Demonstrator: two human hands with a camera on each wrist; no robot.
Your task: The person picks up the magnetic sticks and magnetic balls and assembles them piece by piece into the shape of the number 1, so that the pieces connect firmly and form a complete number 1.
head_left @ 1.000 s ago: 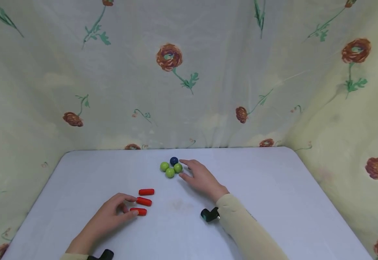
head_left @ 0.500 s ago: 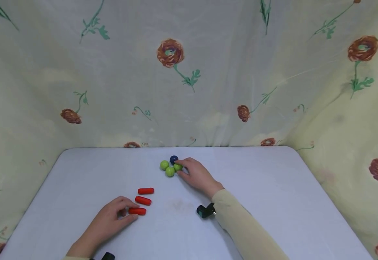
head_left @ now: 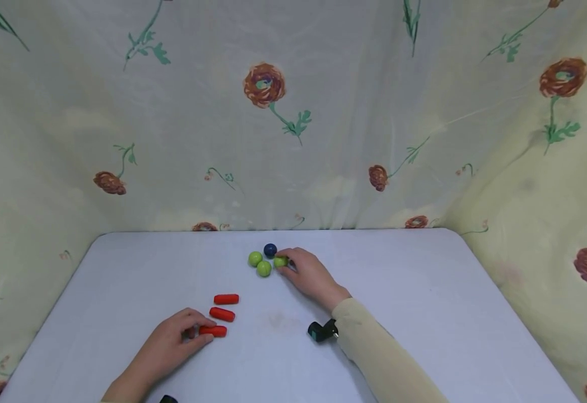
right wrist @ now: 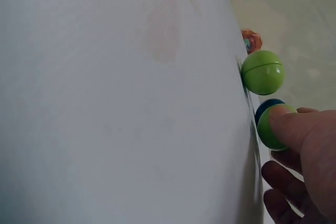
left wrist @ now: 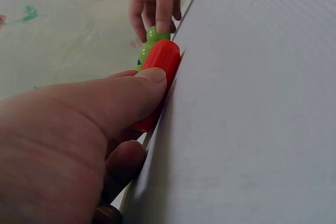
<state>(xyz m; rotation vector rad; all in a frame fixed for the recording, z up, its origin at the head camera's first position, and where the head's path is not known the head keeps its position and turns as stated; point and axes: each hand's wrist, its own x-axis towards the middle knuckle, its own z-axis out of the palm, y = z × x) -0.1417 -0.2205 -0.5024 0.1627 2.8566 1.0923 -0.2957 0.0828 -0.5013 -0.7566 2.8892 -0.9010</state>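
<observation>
on the pale bench (head_left: 424,313), the right hand (head_left: 311,274) pinches a small green plastic ball (head_left: 280,261) beside the dark blue ball (head_left: 270,249), likely separating it from the cluster. nearer than that ball, the left hand (head_left: 172,347) pinches the nearest short red cylinder (head_left: 214,331).

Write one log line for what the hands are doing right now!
left hand: pinches red peg | right hand: pinches green ball | nearby: two green balls, blue ball, two red pegs | surface: white table
</observation>
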